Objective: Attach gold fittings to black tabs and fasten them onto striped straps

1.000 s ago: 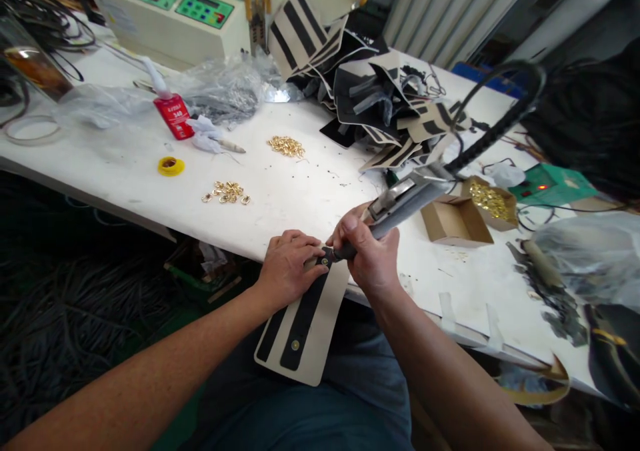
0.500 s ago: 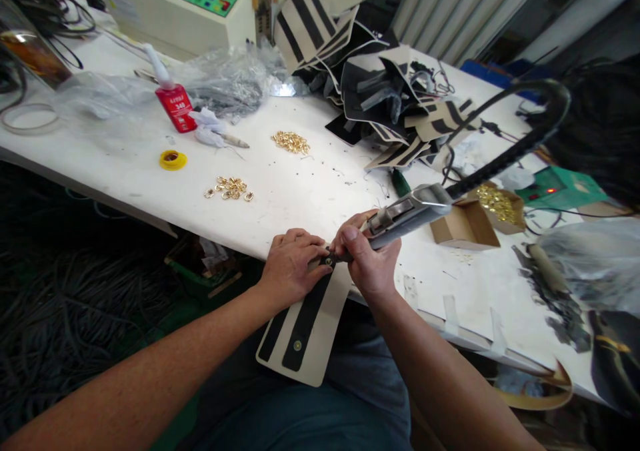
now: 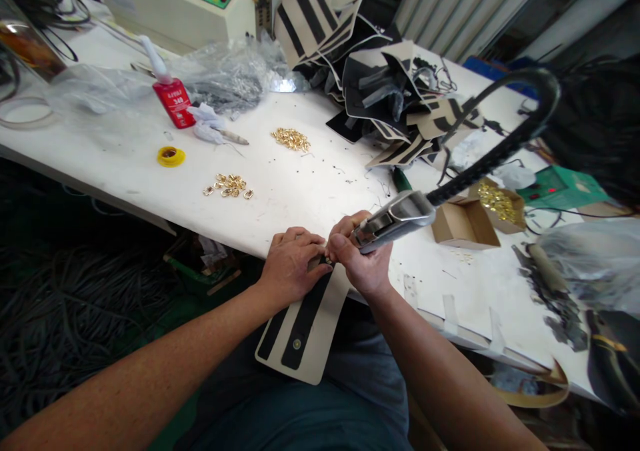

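A beige panel (image 3: 330, 324) with black strips lies over the table's front edge, its near end above my lap. One strip carries a round metal piece (image 3: 297, 344) near its end. My left hand (image 3: 293, 267) presses on the panel's far end, thumb and fingers gripping it. My right hand (image 3: 361, 254) is closed round a grey metal tool (image 3: 397, 221) with a black hose (image 3: 493, 141) at its back. The right fingertips meet the strip beside my left fingertips and hide the tool's tip.
Gold fittings lie in two piles (image 3: 291, 139) (image 3: 230, 185) on the white table (image 3: 280, 211). A red bottle (image 3: 175, 103), yellow ring (image 3: 171, 157), striped panels (image 3: 375, 84), cardboard box (image 3: 465, 224) and green device (image 3: 563, 187) surround them.
My right hand and the tool have moved slightly left and down toward the strip, and the fingertips now cover the metal piece there. My left hand stays about the same.
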Demonstrator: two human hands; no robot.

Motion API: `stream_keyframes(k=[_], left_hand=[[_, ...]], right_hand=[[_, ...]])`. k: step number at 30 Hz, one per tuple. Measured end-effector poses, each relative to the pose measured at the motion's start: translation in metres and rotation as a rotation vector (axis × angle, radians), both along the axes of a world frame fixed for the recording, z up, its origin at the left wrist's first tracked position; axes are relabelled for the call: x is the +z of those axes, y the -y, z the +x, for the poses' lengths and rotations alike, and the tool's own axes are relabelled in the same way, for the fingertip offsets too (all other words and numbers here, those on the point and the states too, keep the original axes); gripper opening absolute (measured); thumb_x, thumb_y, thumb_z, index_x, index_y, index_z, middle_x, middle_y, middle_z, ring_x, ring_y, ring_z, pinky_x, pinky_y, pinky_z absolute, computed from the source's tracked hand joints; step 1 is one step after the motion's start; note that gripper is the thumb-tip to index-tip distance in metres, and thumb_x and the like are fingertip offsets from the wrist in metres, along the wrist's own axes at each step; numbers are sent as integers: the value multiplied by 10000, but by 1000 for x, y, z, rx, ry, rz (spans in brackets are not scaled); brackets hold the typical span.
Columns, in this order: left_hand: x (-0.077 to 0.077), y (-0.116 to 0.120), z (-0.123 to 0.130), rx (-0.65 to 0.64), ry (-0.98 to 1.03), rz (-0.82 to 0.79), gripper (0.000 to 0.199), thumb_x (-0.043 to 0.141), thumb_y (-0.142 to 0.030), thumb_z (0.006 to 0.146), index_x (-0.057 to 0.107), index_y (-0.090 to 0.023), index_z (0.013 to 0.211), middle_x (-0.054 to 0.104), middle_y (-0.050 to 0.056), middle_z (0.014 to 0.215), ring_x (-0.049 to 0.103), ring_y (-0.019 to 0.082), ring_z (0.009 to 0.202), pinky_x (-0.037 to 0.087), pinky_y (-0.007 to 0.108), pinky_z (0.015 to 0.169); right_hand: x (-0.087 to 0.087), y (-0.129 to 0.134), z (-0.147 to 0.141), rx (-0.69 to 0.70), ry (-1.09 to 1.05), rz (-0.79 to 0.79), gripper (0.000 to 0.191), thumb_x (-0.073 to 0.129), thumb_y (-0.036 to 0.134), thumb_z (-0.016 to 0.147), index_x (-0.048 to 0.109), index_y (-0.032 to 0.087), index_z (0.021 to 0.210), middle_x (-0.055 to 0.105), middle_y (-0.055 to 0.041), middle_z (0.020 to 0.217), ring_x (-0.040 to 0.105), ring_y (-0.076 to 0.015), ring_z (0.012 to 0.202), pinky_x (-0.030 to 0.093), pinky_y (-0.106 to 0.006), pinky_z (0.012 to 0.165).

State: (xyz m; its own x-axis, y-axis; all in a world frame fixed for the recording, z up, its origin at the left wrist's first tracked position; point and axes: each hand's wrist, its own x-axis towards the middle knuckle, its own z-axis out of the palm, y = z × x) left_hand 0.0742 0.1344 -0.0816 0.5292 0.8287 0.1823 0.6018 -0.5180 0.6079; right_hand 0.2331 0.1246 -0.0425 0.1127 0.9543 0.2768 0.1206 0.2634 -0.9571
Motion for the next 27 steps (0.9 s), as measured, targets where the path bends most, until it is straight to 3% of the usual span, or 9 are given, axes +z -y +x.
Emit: stream_keyframes(k=[5,11,15,19,23,27], left_hand=[[1,-1,-1,-15,-3,-5,251,789,-414,894,775,-308,1121,734,-5,1333,544,312,1272,407,484,980],[3,-1,-1,-21,-8,-14,258,781,-432,896,778,-316,1126,743,11,1298,542,318,1277,416,493,995],[3,0,-1,-15,-26,-28,262,772,-416,899,770,-318,1142,722,9,1353,539,317,1286,418,497,1007],[4,1,1,26,-80,-59,233,750,-409,907,773,-289,1104,738,45,1275,550,329,1263,428,496,1006],[10,5,4,25,-108,-14,263,741,-397,908,763,-271,1138,749,61,1231,589,319,1209,466,467,953],[14,9,8,13,-99,48,182,755,-362,900,786,-283,1061,775,38,1191,610,299,1183,482,459,956]], right_hand=[[-1,-4,-2,-30,21,-39,313,724,446,862,519,236,752,522,53,584,504,-118,504,477,-280,480],[-1,-6,-3,-58,50,-68,311,700,436,858,500,237,727,507,48,590,492,-115,512,459,-270,482],[3,-4,-5,-77,68,-94,364,722,467,849,498,231,684,515,39,584,480,-115,511,447,-273,491],[10,-3,-8,-31,71,-116,439,803,507,795,523,208,635,520,28,591,471,-114,536,411,-271,512],[17,-4,-11,27,-1,-137,528,842,611,719,520,199,647,470,46,568,417,-100,526,344,-249,487],[34,-6,-4,-8,-133,-159,589,680,765,811,592,182,822,525,36,593,478,-119,515,396,-253,494]])
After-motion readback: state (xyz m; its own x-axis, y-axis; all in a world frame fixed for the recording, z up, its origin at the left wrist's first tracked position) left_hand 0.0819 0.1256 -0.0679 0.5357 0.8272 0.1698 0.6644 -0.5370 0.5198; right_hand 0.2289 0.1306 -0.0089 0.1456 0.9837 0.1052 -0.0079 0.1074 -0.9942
